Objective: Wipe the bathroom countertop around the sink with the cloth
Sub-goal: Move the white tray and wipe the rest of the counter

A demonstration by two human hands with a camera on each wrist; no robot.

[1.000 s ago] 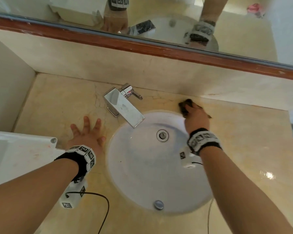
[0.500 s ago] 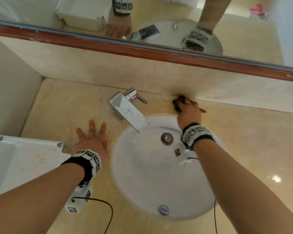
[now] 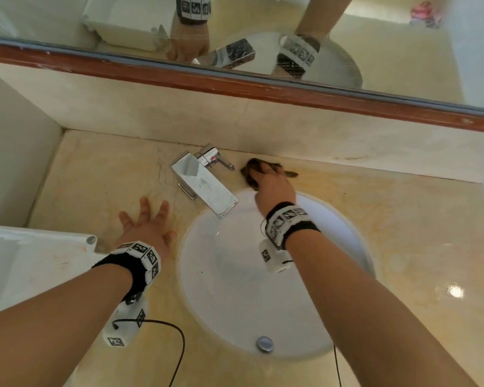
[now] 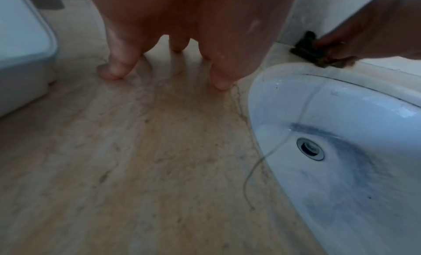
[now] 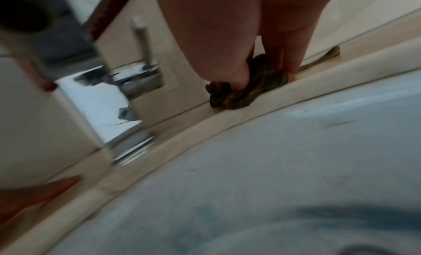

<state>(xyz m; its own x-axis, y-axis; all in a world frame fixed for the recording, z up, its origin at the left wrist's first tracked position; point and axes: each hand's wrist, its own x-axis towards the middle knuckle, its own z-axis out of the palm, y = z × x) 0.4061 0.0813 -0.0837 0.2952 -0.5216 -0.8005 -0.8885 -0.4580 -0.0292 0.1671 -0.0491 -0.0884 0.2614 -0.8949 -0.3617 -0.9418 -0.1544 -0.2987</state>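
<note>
Pressing a dark bunched cloth (image 3: 256, 170) onto the table (image 3: 403, 219) at upper centre of the head view, the right hand (image 3: 274, 185) has its fingers (image 5: 239, 75) clamped on it, just right of the faucet (image 3: 204, 180), btwn the sink (image 3: 347, 233) rim and back wall. Left hand (image 3: 148, 227) lies flat w/ fingers spread, holding nothing, left of the basin. Risks, prob.: knuckles knocking the faucet lever, since it's close; cloth slipping into the basin, as that strip is narrow.
</note>
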